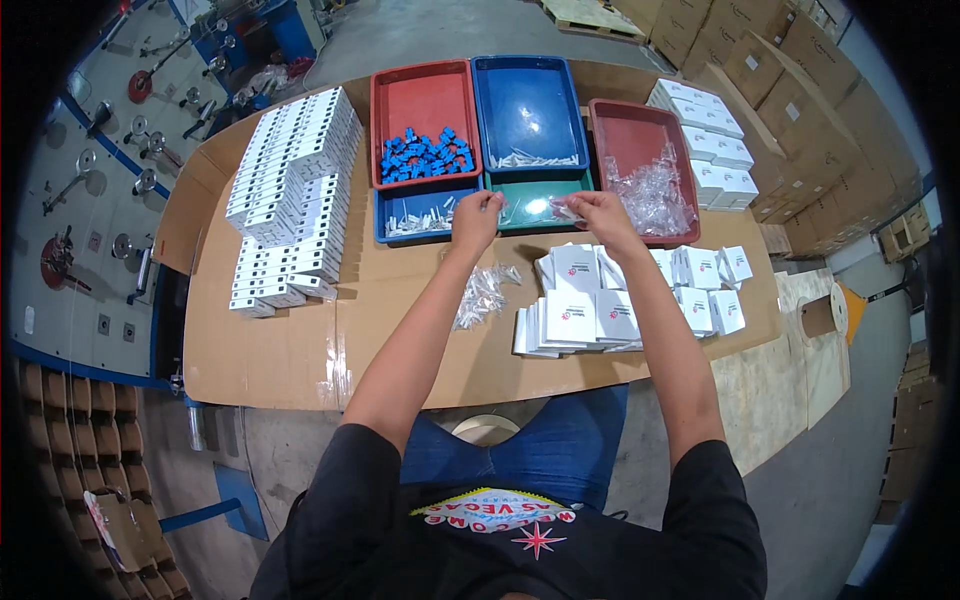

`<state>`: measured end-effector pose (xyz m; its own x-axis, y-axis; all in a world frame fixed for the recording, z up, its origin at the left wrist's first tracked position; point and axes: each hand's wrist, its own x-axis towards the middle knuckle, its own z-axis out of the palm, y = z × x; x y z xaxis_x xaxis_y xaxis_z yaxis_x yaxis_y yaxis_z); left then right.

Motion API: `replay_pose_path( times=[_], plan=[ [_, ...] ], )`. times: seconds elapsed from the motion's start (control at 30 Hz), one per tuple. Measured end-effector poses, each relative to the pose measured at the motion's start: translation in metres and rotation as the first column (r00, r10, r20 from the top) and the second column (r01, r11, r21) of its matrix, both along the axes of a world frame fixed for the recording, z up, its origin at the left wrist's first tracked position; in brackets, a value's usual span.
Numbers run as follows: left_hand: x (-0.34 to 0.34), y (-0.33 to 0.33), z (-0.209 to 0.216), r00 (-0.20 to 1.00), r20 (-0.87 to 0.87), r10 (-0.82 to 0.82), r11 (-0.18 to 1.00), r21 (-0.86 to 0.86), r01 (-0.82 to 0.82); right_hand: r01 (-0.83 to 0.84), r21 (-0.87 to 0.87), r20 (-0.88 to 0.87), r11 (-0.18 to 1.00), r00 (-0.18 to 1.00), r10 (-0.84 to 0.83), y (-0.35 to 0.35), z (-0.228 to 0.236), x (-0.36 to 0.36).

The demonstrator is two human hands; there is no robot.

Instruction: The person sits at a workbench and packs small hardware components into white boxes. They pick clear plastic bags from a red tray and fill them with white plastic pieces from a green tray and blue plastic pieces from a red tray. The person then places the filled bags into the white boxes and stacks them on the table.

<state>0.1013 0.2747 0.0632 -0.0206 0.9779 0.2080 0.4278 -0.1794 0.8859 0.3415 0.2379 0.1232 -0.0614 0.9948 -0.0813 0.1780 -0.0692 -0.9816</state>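
My left hand (476, 218) is closed in a pinch beside the front blue tray (428, 193); whatever lies between its fingertips is too small to make out. Over the green tray (525, 190) my right hand (603, 215) pinches a small clear plastic bag (564, 209). Small white parts (420, 219) lie in the front blue tray. A pile of filled clear bags (484, 297) rests on the cardboard between my forearms. Clear empty-looking bags (655, 195) fill the near part of the right red tray (618, 118).
Blue clips (425, 156) lie in the left red tray (420, 90). White pieces (532, 159) sit in the rear blue tray (525, 105). Stacked white units (300, 190) stand left; small white boxes (590, 305) lie near my right forearm, more boxes (710, 140) far right.
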Motion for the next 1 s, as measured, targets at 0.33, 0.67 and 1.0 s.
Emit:
replay_pose_path(
  times=[0.33, 0.67, 1.0],
  plan=[
    [0.024, 0.032, 0.004, 0.978, -0.181, -0.099, 0.994, -0.055, 0.090, 0.118, -0.084, 0.062, 0.989, 0.992, -0.113, 0.037, -0.009, 0.012],
    [0.021, 0.049, 0.008, 0.884, -0.430, -0.180, 0.979, 0.012, 0.205, -0.008, -0.239, 0.216, 0.971, 0.974, 0.061, 0.063, -0.011, 0.017],
    [0.022, 0.078, -0.026, 0.659, -0.687, -0.307, 0.902, 0.012, 0.432, -0.283, 0.033, 0.731, 0.958, 0.661, 0.170, 0.107, -0.055, 0.015]
  ],
)
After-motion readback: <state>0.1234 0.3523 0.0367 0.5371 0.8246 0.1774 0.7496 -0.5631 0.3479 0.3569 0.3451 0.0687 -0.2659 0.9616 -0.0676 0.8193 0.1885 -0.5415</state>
